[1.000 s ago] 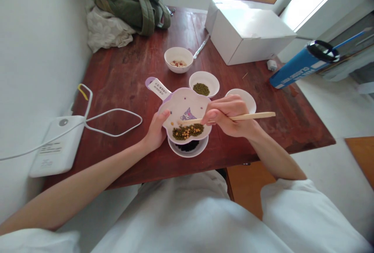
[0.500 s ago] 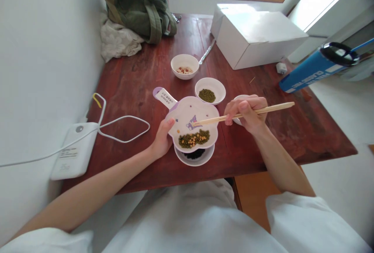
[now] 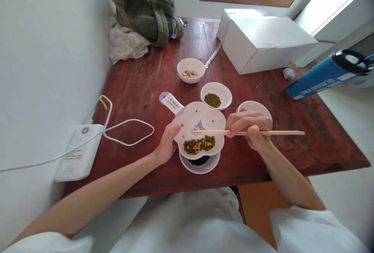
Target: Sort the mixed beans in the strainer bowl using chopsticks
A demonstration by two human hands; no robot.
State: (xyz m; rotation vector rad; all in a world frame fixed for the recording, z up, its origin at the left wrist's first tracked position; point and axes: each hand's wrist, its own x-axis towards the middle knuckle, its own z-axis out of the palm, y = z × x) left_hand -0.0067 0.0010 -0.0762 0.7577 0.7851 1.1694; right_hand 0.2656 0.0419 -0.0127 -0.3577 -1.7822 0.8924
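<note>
My left hand [image 3: 168,142] grips the left rim of a flower-shaped plate [image 3: 191,112] with a purple edge, a labelled handle and a cartoon print. Green beans [image 3: 190,147] mixed with yellow split grains [image 3: 198,146] lie along its near side. In my right hand [image 3: 249,126] is a pair of wooden chopsticks [image 3: 280,132], held nearly level, their tips over the plate above the beans. Partly under the plate stands a white bowl [image 3: 201,170] of black grains. Beyond my right hand sits another bowl [image 3: 258,105], partly covered by it, with some yellow contents showing.
A bowl of green beans [image 3: 221,88] touches or nearly touches the plate's far edge; a bowl of nuts [image 3: 191,64] is farther back. A white box [image 3: 271,42], blue tumbler [image 3: 324,75], green bag [image 3: 146,9] and white power bank with cable [image 3: 80,151] surround the work area.
My right hand has lowered, bringing the chopsticks to a flatter angle with tips nearer the beans. More of the right bowl shows. The whole view has shifted slightly.
</note>
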